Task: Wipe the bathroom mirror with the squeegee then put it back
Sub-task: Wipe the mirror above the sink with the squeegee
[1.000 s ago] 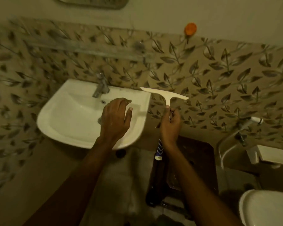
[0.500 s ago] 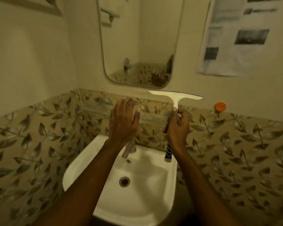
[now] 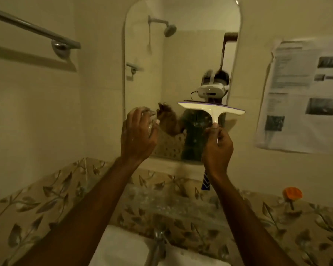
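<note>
A tall rounded mirror (image 3: 181, 54) hangs on the cream wall straight ahead. My right hand (image 3: 217, 150) grips the handle of a white squeegee (image 3: 211, 110), its blade level in front of the mirror's lower right part. The handle's blue-patterned end sticks out below my wrist. My left hand (image 3: 138, 135) is raised beside the mirror's lower left edge, fingers apart, holding nothing. Whether the blade touches the glass I cannot tell.
A white sink (image 3: 123, 252) with a metal tap (image 3: 158, 244) lies below, under leaf-patterned tiles. A towel bar (image 3: 33, 29) is mounted at upper left. A printed sheet (image 3: 304, 96) is taped at right, and an orange hook (image 3: 291, 193) sticks to the tiles.
The view has tilted up from the sink to the mirror. Both hands have risen, and the squeegee has come up from tile level to the mirror's lower part.
</note>
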`<state>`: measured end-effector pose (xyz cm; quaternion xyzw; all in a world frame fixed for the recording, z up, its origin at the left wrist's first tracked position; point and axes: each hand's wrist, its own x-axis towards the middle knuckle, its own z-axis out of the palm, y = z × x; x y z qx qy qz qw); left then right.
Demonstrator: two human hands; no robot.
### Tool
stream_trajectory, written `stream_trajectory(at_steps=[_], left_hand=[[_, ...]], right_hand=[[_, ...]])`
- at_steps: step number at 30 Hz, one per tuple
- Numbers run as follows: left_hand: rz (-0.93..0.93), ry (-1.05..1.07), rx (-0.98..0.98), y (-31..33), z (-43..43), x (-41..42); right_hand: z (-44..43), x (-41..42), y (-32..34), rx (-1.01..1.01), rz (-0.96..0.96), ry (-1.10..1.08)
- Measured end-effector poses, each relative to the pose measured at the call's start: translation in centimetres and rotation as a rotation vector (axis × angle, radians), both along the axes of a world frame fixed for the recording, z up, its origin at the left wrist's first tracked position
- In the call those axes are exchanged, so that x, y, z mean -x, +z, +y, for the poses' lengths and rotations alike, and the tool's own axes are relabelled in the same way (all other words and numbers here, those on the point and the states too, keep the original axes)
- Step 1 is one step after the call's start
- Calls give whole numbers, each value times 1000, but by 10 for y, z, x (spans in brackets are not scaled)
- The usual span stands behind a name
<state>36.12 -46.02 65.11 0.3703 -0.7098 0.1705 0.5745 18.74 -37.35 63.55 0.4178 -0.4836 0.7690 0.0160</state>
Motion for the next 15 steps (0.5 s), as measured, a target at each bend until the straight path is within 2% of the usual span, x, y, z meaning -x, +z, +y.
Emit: stream_trajectory(at_steps=[9, 15], left_hand=[[327, -131, -89, 96, -86, -12], [397, -202, -47, 135, -115, -23]], right_hand=[[-45, 0, 88, 90, 107, -87], [-58, 1, 154, 174, 178, -227]])
